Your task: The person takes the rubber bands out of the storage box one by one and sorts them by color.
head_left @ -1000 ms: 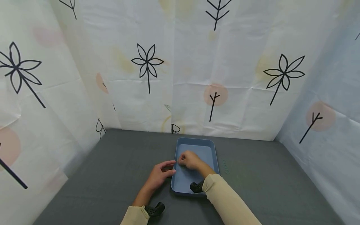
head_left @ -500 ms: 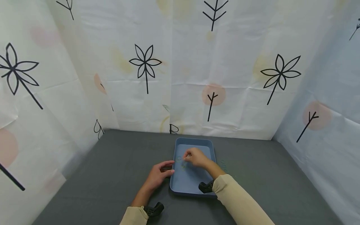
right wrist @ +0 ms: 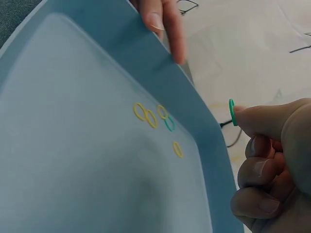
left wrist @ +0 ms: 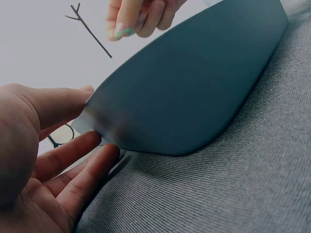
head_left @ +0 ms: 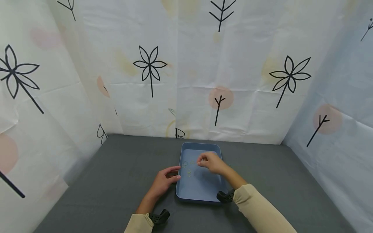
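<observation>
A shallow blue tray (head_left: 192, 191) lies on the dark cloth. My left hand (head_left: 163, 183) is at its left side, fingers fairly straight, the fingertips touching the wall and rim. Above the tray, my right hand (head_left: 212, 162) pinches a thin green ring (right wrist: 232, 112), like a small rubber band, at the tips of thumb and finger. Inside the tray, near its left wall, several yellow rings (right wrist: 139, 111) lie loosely grouped with another green ring (right wrist: 169, 123). One yellow ring (right wrist: 178, 149) sits a little apart from that group.
Grey cloth (head_left: 125, 168) covers the table around the tray. A patterned white curtain (head_left: 192, 71) closes off the back and both sides. Each wrist carries a black camera mount, the left one (head_left: 160, 216) close over the cloth.
My right hand has moved right, away from the tray's left wall, uncovering the rings lying there. A green ring now shows in its pinch. The left hand stays at the tray's edge.
</observation>
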The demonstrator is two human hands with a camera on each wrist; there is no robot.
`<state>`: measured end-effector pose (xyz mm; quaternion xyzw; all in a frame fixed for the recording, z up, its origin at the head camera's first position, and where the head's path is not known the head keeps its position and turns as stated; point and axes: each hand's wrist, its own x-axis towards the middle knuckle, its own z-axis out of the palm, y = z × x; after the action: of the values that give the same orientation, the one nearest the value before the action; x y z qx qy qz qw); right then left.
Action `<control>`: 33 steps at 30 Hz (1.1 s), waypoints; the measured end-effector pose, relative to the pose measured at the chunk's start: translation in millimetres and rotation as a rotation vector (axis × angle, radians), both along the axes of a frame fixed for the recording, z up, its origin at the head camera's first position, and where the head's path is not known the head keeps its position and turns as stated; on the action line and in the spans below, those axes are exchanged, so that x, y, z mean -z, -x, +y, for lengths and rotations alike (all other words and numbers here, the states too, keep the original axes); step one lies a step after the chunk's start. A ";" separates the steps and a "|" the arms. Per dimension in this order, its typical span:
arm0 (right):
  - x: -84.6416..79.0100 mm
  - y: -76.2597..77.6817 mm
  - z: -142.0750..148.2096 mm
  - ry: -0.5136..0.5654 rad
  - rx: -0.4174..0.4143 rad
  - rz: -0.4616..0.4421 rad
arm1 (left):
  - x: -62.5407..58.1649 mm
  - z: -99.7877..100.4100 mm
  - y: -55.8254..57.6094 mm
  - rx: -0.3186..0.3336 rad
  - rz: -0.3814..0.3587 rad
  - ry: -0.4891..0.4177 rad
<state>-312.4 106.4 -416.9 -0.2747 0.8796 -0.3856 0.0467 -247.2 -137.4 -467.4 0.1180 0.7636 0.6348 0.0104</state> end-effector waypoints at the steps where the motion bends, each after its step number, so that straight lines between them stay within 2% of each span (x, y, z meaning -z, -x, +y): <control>1: -1.1 -0.7 3.3 0.007 0.006 -0.001 | -0.3 0.1 -0.1 -0.001 0.002 0.002; 9: -0.3 -3.2 28.3 0.031 0.073 0.022 | 0.6 0.4 0.6 0.001 0.004 -0.007; 13: 2.8 -5.7 41.2 0.038 0.111 0.031 | 17.6 -0.9 10.3 -0.019 0.002 -0.025; 15: 4.5 -7.7 47.7 0.047 0.130 0.029 | 19.4 -1.0 11.4 -0.023 0.003 -0.031; 16: 5.7 -8.4 51.1 0.050 0.138 0.028 | 19.2 -1.0 11.1 -0.023 0.006 -0.031; 20: 12.2 -14.0 65.2 0.054 0.165 0.035 | 1.6 0.4 0.3 -0.011 0.006 -0.005; 22: 16.9 -16.5 72.5 0.054 0.173 0.042 | -1.3 0.8 -2.0 -0.009 0.007 0.007; 33: 38.4 -25.6 104.6 0.039 0.201 0.071 | -0.9 2.4 -0.3 -0.009 -0.002 0.000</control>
<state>-286.9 211.0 -455.2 -0.1991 0.8962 -0.3953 -0.0286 -246.9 -135.1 -466.5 0.1140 0.7642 0.6348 0.0082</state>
